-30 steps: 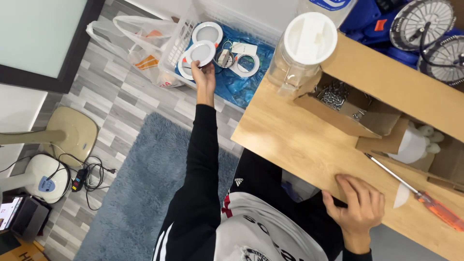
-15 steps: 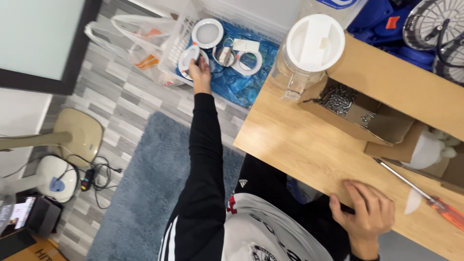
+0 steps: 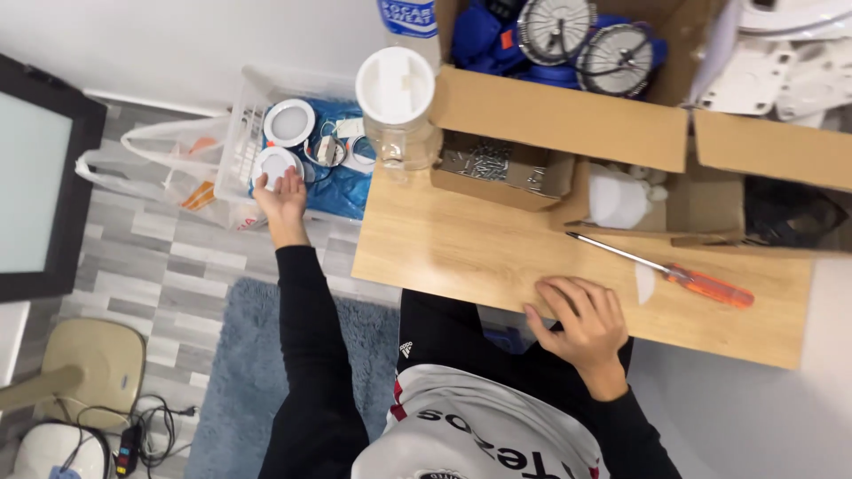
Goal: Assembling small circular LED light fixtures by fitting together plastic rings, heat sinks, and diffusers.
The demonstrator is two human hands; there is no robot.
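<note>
the left hand (image 3: 282, 193) reaches down off the wooden surface (image 3: 497, 257) into a clear plastic bin (image 3: 238, 133) on the floor, fingers spread over one round white light fitting (image 3: 271, 164); the palm lies on its lower right edge, touching it, though i cannot tell whether the fingers have closed round it. a second round white fitting (image 3: 289, 122) lies just above the first in the same bin, and both sit on blue plastic wrap (image 3: 342, 182) among some smaller white parts (too tangled to count). left of the bin slumps one white plastic bag (image 3: 164, 168) with an orange patch on it.

the right hand (image 3: 581, 324) rests flat on the surface near its front edge, fingers loosely apart, holding nothing. beyond that hand, towards the far edge, lies one screwdriver (image 3: 670, 270) with an orange handle and a long steel shaft, well apart from the fingers.

at the far left corner of the surface stands one clear jar with a white round lid (image 3: 395, 87). just right of it is a small open cardboard box (image 3: 497, 173) full of grey metal screws. a bigger cardboard box (image 3: 710, 177) sits to the right of that one, with a white rounded thing inside. behind the surface, a large carton (image 3: 568, 120) holds two round wire-grilled parts (image 3: 586, 40) on blue stuff.

one grey rug (image 3: 240, 372) lies on the floor under the left arm.
</note>
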